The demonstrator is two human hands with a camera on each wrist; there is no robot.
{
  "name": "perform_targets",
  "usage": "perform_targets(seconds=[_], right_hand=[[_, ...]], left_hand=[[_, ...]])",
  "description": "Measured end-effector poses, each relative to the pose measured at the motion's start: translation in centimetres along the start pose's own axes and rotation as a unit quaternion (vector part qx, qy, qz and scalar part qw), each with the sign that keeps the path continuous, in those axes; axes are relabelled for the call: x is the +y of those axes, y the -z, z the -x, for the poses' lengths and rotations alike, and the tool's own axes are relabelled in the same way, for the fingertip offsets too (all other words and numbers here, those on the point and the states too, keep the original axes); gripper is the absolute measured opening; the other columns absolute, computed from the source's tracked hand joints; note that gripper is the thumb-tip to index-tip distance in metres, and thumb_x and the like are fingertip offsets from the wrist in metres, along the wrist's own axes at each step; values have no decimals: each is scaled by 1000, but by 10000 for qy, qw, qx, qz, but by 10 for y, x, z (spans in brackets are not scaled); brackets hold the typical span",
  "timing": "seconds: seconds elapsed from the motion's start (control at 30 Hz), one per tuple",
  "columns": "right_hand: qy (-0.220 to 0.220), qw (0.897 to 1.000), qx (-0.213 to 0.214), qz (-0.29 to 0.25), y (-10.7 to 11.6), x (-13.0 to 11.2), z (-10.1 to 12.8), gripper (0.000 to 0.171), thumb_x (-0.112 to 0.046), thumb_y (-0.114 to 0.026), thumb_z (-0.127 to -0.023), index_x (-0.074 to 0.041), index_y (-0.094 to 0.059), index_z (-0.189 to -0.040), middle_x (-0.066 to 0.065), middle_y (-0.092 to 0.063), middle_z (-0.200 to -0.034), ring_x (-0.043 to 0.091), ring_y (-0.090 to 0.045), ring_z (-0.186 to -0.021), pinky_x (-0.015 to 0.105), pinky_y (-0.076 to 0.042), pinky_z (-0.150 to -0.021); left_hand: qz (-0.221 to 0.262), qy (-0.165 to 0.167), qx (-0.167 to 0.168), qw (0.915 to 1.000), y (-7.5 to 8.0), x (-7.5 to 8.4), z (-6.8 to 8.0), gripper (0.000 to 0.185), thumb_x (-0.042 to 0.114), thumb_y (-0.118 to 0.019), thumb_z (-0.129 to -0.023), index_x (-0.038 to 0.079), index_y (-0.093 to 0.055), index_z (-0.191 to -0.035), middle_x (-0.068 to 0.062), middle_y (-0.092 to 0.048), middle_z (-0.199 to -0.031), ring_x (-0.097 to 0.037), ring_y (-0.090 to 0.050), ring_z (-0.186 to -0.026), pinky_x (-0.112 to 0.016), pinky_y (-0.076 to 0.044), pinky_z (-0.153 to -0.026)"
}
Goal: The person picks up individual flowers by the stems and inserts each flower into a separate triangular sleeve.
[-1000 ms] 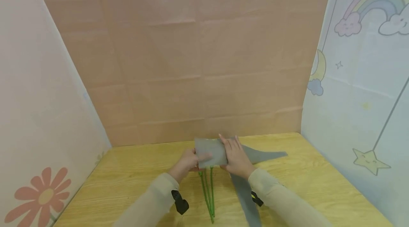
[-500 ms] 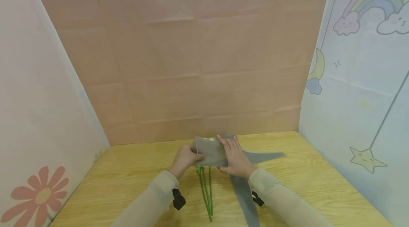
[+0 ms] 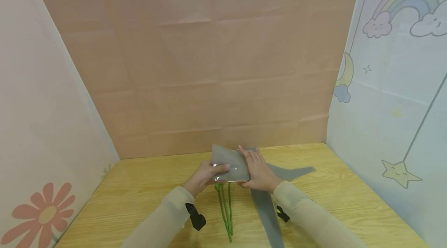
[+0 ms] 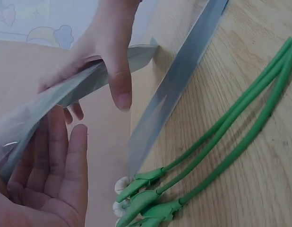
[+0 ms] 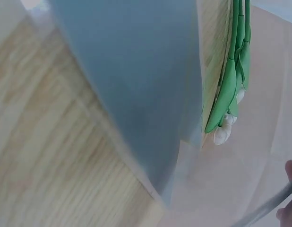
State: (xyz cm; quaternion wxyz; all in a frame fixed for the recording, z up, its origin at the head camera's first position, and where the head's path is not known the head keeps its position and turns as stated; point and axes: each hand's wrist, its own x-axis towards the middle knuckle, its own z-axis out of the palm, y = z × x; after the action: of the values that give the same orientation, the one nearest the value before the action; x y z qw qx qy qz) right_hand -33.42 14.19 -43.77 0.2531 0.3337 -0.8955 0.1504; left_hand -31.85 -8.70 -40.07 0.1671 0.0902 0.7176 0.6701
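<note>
A grey translucent wrapping sheet [image 3: 290, 172] lies on the wooden table [image 3: 139, 197], with one flap [image 3: 228, 162] folded up over three green flower stems [image 3: 225, 209]. My left hand [image 3: 204, 176] holds the flap's near left edge, thumb on top and fingers beneath. My right hand [image 3: 258, 170] pinches the flap's right side, fingers spread on top. In the left wrist view the right thumb [image 4: 120, 85] presses the sheet [image 4: 184, 80], above my left palm [image 4: 47, 175]. Small white buds [image 4: 121, 196] end the stems [image 4: 221, 142]. The right wrist view shows the sheet [image 5: 132, 85], stems [image 5: 231, 75] and buds [image 5: 224, 132].
A peach paper backdrop [image 3: 209, 65] stands behind the table. A panel with a flower print [image 3: 42, 213] closes the left side and a rainbow-and-star panel [image 3: 394, 85] the right. Bare wood lies to the left and far right of the sheet.
The flap's far left corner has risen and the flap now tilts. My left thumb has come back over its near edge. Both hands stay in about the same place.
</note>
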Motion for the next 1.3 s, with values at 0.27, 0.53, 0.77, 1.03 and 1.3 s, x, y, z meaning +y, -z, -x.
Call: perform_targets(seconds=[0.27,0.53,0.77,1.03,1.3], right_hand=[[214,9993,97,283,-1,1,1,123,-44,-87,-64,-9,-11,-155,12,-50,-124,29,-48,-118,62,-24,-111],[191,9987,90,454,0,-1,1,124,-40,-88,-61,-7,-12,-154,10,-49,-122,28,-47,-118,60,-20,-114],[191,9986,86,477,3,-1,2,131,-43,-90,-59,-8,-9,-155,12,-49,-125,29,-47,-119,60,-22,-113],[320,9985,191,393,3,1,3,123,-48,-84,-67,-8,-8,-155,8,-48,-122,25,-46,-117,64,-24,-110],[296,9990,184,293,2,3,4,126,-49,-85,-63,-8,-9,-155,9,-48,-122,25,-47,-116,64,-24,-110]], left_hand=[[-1191,-681,1137,9840,3,9,1,56,44,-81,-76,3,-67,-112,-10,-70,-104,-21,-68,-88,-36,-57,-77],[-2727,-1492,1781,9336,9,11,2,32,24,-83,-77,2,-71,-96,-11,-72,-91,-21,-68,-80,-35,-57,-68],[-1727,-973,1315,9713,7,6,1,44,25,-86,-74,0,-69,-106,-12,-70,-101,-21,-67,-87,-36,-57,-75],[-2342,-1205,1744,9488,7,5,2,41,26,-86,-72,0,-70,-100,-13,-71,-96,-24,-68,-82,-37,-57,-70],[-402,-307,1372,9893,3,4,5,59,46,-73,-84,-4,-65,-113,-14,-71,-102,-19,-69,-84,-36,-57,-75]])
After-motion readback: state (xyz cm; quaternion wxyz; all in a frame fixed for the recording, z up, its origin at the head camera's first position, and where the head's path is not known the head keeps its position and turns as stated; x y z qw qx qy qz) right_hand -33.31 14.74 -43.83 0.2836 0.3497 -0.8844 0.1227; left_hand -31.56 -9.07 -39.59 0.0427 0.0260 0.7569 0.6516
